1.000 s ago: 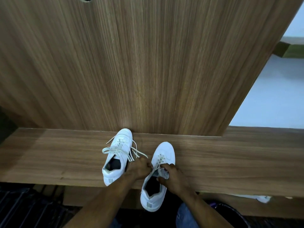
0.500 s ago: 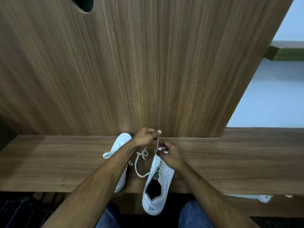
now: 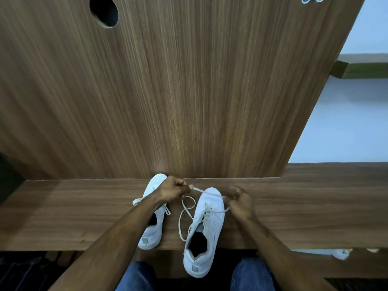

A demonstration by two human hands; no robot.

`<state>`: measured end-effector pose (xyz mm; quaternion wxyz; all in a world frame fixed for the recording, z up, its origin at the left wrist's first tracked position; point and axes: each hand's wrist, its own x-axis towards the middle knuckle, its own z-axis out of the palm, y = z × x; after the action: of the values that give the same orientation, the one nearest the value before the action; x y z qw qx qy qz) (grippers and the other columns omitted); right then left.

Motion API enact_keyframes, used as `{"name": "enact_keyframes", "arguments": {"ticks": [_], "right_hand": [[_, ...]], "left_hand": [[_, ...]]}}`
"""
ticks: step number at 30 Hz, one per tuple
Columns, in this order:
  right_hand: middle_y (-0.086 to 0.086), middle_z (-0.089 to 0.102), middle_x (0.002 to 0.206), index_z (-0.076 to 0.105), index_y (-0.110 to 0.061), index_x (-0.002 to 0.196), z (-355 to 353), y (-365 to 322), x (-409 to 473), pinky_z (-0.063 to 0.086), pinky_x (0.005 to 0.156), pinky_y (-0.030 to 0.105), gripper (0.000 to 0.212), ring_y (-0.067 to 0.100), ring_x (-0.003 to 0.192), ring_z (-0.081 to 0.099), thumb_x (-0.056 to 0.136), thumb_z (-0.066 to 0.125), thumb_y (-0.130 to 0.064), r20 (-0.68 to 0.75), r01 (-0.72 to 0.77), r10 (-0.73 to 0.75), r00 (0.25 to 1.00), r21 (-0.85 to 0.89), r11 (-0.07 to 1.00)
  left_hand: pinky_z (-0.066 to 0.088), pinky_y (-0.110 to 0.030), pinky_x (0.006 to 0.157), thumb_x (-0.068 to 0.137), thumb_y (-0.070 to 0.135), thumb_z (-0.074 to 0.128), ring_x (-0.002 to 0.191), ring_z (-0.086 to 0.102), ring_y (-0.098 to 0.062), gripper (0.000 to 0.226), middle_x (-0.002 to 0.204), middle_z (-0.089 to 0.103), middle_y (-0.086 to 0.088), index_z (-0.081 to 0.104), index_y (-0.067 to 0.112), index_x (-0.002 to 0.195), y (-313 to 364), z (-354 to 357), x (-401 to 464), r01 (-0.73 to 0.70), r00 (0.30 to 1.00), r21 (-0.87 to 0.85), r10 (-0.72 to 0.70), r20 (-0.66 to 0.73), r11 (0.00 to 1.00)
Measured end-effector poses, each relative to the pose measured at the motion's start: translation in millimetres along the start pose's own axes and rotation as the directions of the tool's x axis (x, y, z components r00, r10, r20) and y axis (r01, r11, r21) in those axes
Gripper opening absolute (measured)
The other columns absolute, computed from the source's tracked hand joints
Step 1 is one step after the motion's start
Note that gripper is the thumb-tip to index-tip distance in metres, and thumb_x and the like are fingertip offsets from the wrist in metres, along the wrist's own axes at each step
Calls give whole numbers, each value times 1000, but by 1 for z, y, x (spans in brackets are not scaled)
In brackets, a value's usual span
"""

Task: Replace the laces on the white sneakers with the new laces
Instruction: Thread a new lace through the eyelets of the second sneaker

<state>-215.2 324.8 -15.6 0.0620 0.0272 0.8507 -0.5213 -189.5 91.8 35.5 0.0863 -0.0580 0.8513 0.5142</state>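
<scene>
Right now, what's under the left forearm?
The left sneaker lies under the left forearm, toe and heel showing. Its eyelets and most of its lace are covered.

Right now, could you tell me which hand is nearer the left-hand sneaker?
Left. The left hand is over the left-hand sneaker's toe; the right hand is beyond the other sneaker.

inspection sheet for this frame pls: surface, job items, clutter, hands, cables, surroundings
Surface: wooden bench against a wood panel with a round hole.
Job's things: right sneaker, heel overhanging the edge, lace partly pulled out; left sneaker still laced.
Clutter: nothing seen.
Hands: left hand pinches the lace; right hand blurred, lace running to it, grip unclear.
Cables: nothing seen.
Surroundings: pale wall; white object below the bench.
</scene>
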Motion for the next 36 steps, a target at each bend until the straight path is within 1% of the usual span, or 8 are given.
{"name": "enact_keyframes", "arguments": {"ticks": [7,14,18,22,26,30,33,36], "right_hand": [[-5,66,102,72,-24,102,25,-39,-11,47,80,32,19,17,98,60,91,56,-26,243,433,-365,899,-362,825],[4,74,96,75,-18,87,-12,-5,4,52,81,31,19,25,96,67,86,57,-20,-51,59,-85,995,-381,923],[0,74,95,76,-26,89,-13,13,0,50,78,26,17,21,95,68,86,59,-28,41,31,-15,999,-411,911],[2,72,82,74,-22,82,9,12,-6,41,64,24,19,17,77,65,88,58,-27,101,143,-111,989,-419,897],[-13,58,55,73,-21,68,31,4,-9,46,66,27,25,11,65,59,88,60,-11,165,145,-115,980,-186,972],[1,68,88,62,-14,118,40,11,-18,51,86,34,39,17,86,64,84,55,2,189,72,-67,980,-23,997],[-13,62,77,55,-32,102,40,28,-33,50,74,31,27,14,78,62,78,66,-26,247,85,-44,968,-161,983],[-14,60,79,57,-33,100,41,39,-45,47,71,27,29,12,85,63,75,65,-45,320,128,-20,947,-320,939]], "left_hand": [[39,-13,50,89,18,67,47,48,1,23,57,58,3,66,4,72,15,27,-1,-60,997,-23,61,47,998],[33,-16,51,84,24,73,47,37,-2,31,49,44,12,57,14,60,-27,6,-4,34,993,40,-29,-114,999],[39,-21,60,85,21,73,61,47,-9,24,60,56,2,63,13,64,-29,8,-10,30,956,-195,-86,-280,980],[49,-25,72,86,23,71,71,61,-12,19,77,69,-2,60,17,72,5,19,-11,-29,905,-754,-302,-298,657],[58,-31,76,88,18,69,84,72,-22,15,88,74,-13,55,15,81,35,24,-3,-144,923,-895,-269,-275,421],[54,-22,60,84,8,71,59,63,-12,12,64,68,-1,62,11,77,36,30,1,-248,899,-737,-134,-416,629],[46,-15,61,85,2,69,56,56,4,17,57,64,12,67,13,72,9,41,-3,-254,916,-314,123,-381,915],[49,-22,65,85,12,70,60,59,3,27,63,67,15,67,31,66,-33,57,-14,-134,968,75,147,-206,988]]}}
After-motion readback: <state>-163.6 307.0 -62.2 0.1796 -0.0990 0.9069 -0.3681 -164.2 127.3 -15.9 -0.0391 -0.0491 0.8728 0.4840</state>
